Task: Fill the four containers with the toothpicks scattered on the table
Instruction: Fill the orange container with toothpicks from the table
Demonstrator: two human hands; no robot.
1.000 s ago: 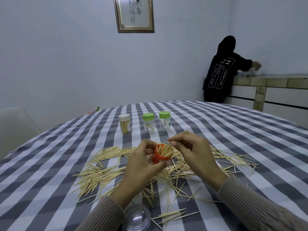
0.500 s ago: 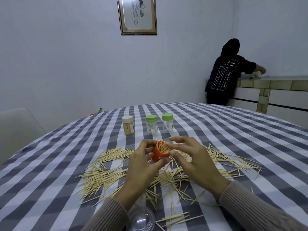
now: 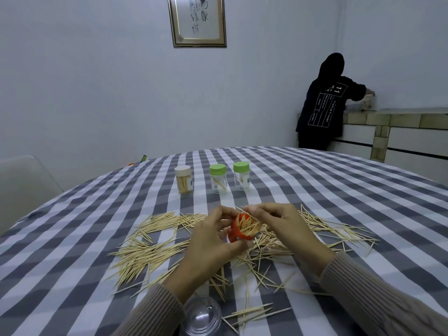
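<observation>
Your left hand (image 3: 213, 241) grips the orange container (image 3: 238, 230) from the side, tilted with its mouth toward your right hand (image 3: 283, 226), whose fingertips pinch toothpicks at the rim; the two hands are close together over the pile. The loose toothpicks (image 3: 150, 251) are likely light, stiff, sharp and quick to roll, so pinch small aligned bundles mid-length. Three capped containers (image 3: 218, 181) stand beyond on the bench (image 3: 339, 202), with a clear dome lid (image 3: 202, 316) near you. The checked cloth may snag points. Behind, a person in a dark hoodie (image 3: 324, 105) stands at a counter.
</observation>
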